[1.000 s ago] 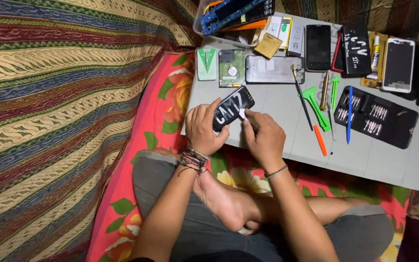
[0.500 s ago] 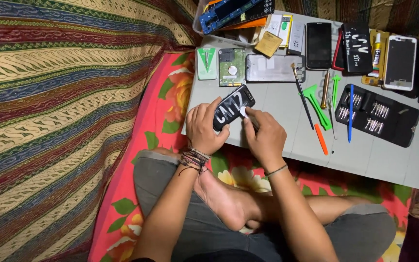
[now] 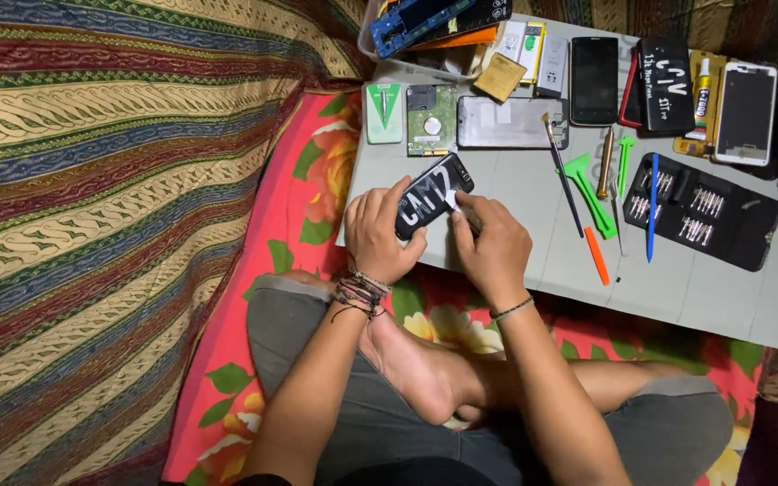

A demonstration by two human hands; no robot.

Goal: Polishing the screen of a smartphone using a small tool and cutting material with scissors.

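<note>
Spreading under everything is a low grey desk (image 3: 677, 297), with a black fabric tool roll of metal bits (image 3: 702, 209) well right of the hands. At the desk's near left edge, the left hand (image 3: 380, 236) is clamped around a black rectangular phone with white markings (image 3: 429, 193), tilted. The right hand (image 3: 495, 247) pinches a small white scrap (image 3: 452, 203) against the phone's right side.

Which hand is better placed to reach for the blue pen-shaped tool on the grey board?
Probably the right hand: it is nearer the blue pen-shaped tool, while the left hand grips the black phone.
</note>
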